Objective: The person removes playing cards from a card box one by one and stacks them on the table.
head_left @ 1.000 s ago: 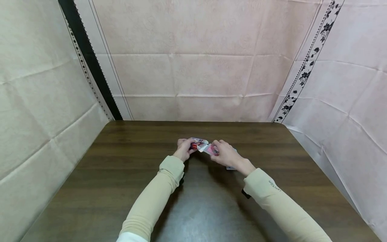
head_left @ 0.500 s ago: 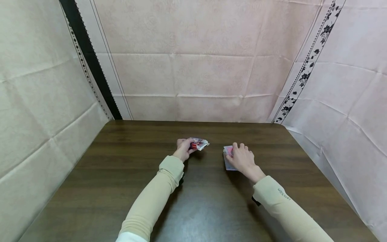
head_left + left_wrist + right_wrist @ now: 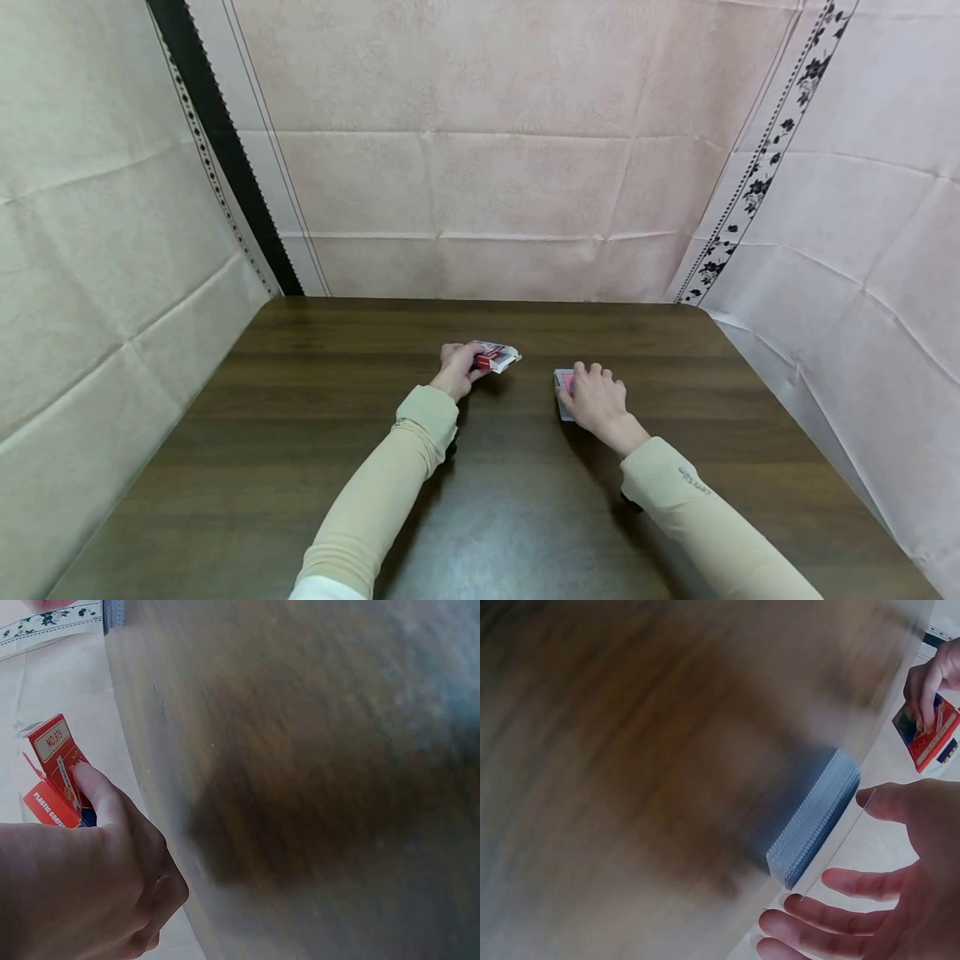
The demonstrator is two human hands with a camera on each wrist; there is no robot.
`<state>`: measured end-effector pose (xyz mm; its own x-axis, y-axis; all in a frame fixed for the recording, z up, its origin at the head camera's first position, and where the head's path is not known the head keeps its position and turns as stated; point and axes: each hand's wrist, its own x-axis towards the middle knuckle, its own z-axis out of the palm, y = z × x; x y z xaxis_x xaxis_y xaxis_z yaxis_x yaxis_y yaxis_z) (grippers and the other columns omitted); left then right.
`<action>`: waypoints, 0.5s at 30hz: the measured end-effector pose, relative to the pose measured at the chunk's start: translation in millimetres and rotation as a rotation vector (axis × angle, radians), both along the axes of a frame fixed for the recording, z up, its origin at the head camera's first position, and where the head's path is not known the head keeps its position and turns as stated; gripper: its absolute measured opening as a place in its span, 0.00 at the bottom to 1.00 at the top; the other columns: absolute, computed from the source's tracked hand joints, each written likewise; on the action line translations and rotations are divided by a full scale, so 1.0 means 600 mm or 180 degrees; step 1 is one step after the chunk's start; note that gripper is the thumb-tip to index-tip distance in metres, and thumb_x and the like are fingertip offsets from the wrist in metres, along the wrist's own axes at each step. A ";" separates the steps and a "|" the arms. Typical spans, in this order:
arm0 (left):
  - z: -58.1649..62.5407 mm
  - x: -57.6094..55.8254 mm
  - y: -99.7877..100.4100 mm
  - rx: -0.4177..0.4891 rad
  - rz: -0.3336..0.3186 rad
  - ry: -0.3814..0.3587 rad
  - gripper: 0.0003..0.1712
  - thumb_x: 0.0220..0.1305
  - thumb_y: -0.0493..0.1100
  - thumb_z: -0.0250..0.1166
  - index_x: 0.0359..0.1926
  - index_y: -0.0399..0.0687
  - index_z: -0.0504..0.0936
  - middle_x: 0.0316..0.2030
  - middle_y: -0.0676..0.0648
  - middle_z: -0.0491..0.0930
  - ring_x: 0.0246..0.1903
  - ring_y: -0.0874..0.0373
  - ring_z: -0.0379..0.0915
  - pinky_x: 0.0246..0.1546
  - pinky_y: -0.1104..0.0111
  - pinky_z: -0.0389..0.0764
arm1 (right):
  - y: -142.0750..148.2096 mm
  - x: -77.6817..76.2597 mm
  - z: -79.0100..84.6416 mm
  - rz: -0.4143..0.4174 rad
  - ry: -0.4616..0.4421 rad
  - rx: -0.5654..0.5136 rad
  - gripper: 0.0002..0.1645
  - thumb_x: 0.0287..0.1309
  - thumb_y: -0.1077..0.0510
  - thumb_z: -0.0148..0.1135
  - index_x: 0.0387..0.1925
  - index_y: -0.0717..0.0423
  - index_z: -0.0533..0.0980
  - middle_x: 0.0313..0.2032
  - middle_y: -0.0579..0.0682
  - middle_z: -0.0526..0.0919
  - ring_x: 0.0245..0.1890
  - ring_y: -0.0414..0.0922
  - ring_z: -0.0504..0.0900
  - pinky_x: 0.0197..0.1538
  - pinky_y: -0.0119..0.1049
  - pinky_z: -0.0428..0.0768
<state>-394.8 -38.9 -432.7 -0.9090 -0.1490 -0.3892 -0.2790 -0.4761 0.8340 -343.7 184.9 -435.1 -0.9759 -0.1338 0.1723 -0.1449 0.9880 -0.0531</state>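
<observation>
My left hand (image 3: pixel 456 368) grips a red, white and blue playing card box (image 3: pixel 497 357) with its flap folded open, held over the table. In the left wrist view, the box (image 3: pixel 64 769) reads "NO.975" and "PLASTIC COAT". A squared deck of playing cards (image 3: pixel 566 407) lies on the table to the right, a pink-patterned back on top. My right hand (image 3: pixel 597 400) reaches over the deck, covering its right part. In the right wrist view its fingers are fairly straight and spread, with the thumb tip close to the upper end of the deck (image 3: pixel 817 821).
The brown wood-grain table (image 3: pixel 337 333) spans the width in front of me. Pale cloth (image 3: pixel 480 183) hangs behind it and at both sides, with a floral border at right.
My right hand has drawn away from the box, moving right with the pink-backed card to the deck. That card now lines up with the deck. The left hand keeps the box nearly still.
</observation>
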 end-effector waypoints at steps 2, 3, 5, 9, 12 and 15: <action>-0.001 0.000 0.000 0.0000 0.0009 0.0013 0.21 0.60 0.29 0.60 0.49 0.42 0.59 0.48 0.33 0.74 0.39 0.49 0.78 0.49 0.58 0.83 | -0.001 -0.001 -0.003 0.0004 -0.0003 -0.0008 0.32 0.60 0.39 0.58 0.50 0.64 0.71 0.40 0.64 0.77 0.39 0.60 0.78 0.36 0.56 0.79; -0.001 0.001 0.000 0.0001 0.0014 0.0017 0.21 0.60 0.29 0.60 0.48 0.42 0.59 0.47 0.34 0.73 0.38 0.50 0.78 0.48 0.59 0.84 | -0.002 -0.001 -0.004 0.0001 -0.0007 -0.0016 0.32 0.60 0.39 0.57 0.49 0.64 0.71 0.40 0.64 0.77 0.39 0.60 0.78 0.35 0.56 0.79; -0.003 0.001 -0.001 0.0004 0.0021 0.0025 0.20 0.59 0.29 0.59 0.47 0.42 0.59 0.45 0.35 0.73 0.36 0.51 0.78 0.45 0.61 0.85 | -0.003 -0.001 -0.007 0.0003 -0.0020 -0.0029 0.31 0.61 0.39 0.57 0.48 0.64 0.71 0.40 0.65 0.76 0.39 0.61 0.78 0.34 0.56 0.79; -0.004 0.001 -0.002 0.0012 0.0019 0.0035 0.20 0.59 0.28 0.59 0.46 0.42 0.59 0.43 0.36 0.73 0.35 0.52 0.77 0.42 0.62 0.86 | -0.006 -0.001 -0.010 -0.0022 -0.0029 -0.0070 0.32 0.60 0.39 0.58 0.47 0.64 0.71 0.39 0.65 0.75 0.38 0.60 0.77 0.30 0.54 0.80; -0.004 0.001 -0.003 0.0010 0.0011 0.0033 0.20 0.59 0.29 0.59 0.47 0.42 0.59 0.43 0.36 0.73 0.35 0.52 0.77 0.42 0.62 0.86 | -0.008 -0.002 -0.010 -0.0036 -0.0012 -0.0084 0.32 0.59 0.39 0.59 0.45 0.65 0.71 0.36 0.65 0.75 0.36 0.59 0.78 0.28 0.53 0.80; -0.004 0.001 -0.004 0.0016 0.0010 0.0025 0.20 0.59 0.29 0.59 0.47 0.42 0.59 0.43 0.36 0.73 0.35 0.52 0.77 0.40 0.63 0.86 | -0.011 0.000 -0.009 -0.0032 0.0031 -0.0081 0.31 0.58 0.40 0.61 0.41 0.66 0.71 0.33 0.64 0.76 0.34 0.59 0.78 0.28 0.53 0.79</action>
